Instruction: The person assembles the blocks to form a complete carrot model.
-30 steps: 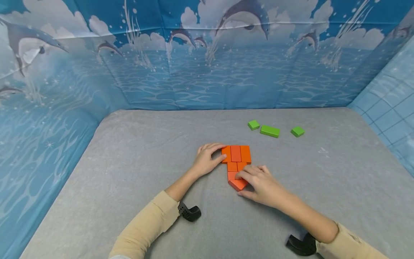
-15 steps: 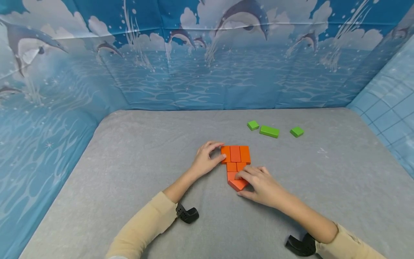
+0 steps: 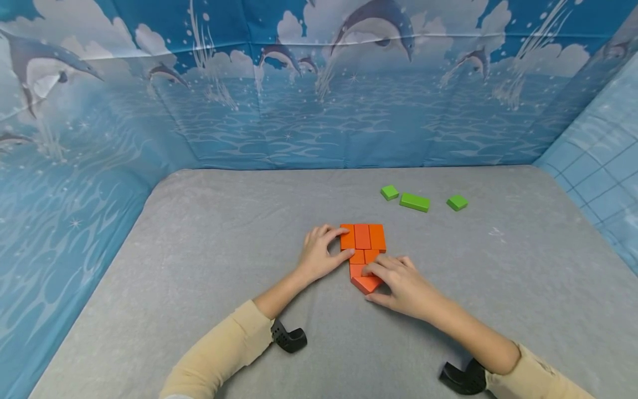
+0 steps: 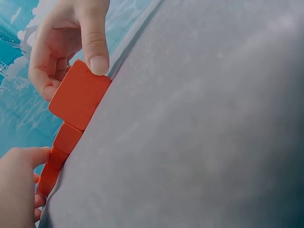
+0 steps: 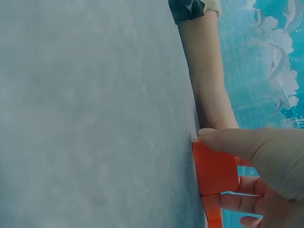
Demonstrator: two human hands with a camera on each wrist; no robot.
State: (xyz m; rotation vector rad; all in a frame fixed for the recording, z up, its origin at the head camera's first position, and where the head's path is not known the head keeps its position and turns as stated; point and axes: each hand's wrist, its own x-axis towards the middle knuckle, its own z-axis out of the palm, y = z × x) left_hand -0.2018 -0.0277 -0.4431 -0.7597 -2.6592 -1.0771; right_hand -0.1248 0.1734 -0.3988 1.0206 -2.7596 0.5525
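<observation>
Several flat orange blocks lie together on the grey surface, three side by side in the wide far row (image 3: 363,237) and a narrower column (image 3: 356,257) running toward me. My left hand (image 3: 316,256) spans the row's left block (image 3: 347,238), index finger at its far part and thumb by its near corner. My right hand (image 3: 401,281) pinches the angled end block (image 3: 365,284), with its thumb at the near side and its fingers curled over the top. In the left wrist view the end block's side (image 4: 80,92) shows below the right thumb. Right fingers hide some of the column.
Beyond the orange blocks lie three loose green blocks: a small one (image 3: 390,192), a longer one (image 3: 415,202) and another small one (image 3: 457,203). A blue dolphin-print curtain (image 3: 319,111) borders the back and sides. Black wrist devices (image 3: 291,339) sit at both cuffs.
My left hand has shifted slightly toward me, its thumb sliding from the left block's side to its near corner. My right hand and the blocks keep their places.
</observation>
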